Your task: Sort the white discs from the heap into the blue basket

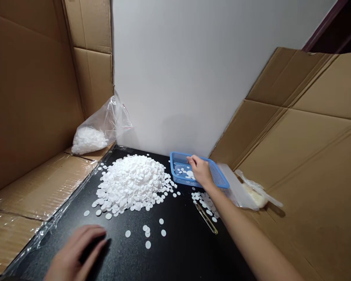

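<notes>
A big heap of small white discs (131,181) lies on the black tabletop (169,249), with loose discs scattered around it. My right hand (200,170) reaches into a blue mesh basket (219,177) at the back, which holds a few discs; its fingers are curled and pinched together over the basket floor, and what they hold is too small to make out. My left hand (76,251) rests flat on the tabletop at the near left, fingers stretched out, holding nothing. Metal tweezers (206,217) lie beside my right forearm, next to a small patch of discs (206,202).
A clear plastic bag of white discs (93,132) sits at the back left on cardboard (41,183). Cardboard sheets stand along the left and slope up on the right (304,164). Another plastic bag with pale contents (256,193) lies right of the basket. A white wall is behind.
</notes>
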Demonstrator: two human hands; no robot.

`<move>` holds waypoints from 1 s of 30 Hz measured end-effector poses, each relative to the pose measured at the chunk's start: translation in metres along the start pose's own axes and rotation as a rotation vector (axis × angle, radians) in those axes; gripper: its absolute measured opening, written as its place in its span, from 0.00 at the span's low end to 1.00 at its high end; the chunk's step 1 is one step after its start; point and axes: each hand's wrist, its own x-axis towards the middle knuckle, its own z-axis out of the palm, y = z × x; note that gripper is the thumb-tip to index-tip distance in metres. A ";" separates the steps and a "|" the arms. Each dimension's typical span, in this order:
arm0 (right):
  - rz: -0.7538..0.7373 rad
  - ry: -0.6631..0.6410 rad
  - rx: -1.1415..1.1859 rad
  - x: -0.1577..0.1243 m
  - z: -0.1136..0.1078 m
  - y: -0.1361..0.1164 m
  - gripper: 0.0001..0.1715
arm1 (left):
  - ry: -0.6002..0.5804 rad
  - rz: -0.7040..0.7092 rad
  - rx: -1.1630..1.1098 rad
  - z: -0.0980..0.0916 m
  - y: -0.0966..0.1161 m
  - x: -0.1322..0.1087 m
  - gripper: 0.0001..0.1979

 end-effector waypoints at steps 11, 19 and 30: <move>-0.166 -0.355 0.174 -0.125 0.048 -0.056 0.12 | -0.327 0.054 -0.146 0.078 0.046 0.027 0.19; -0.136 -0.403 0.229 -0.123 0.052 -0.054 0.11 | -0.299 0.000 -0.324 0.058 0.063 0.041 0.12; -0.030 -0.434 0.295 -0.123 0.046 -0.045 0.11 | -0.331 -0.040 -0.218 0.058 0.061 0.031 0.12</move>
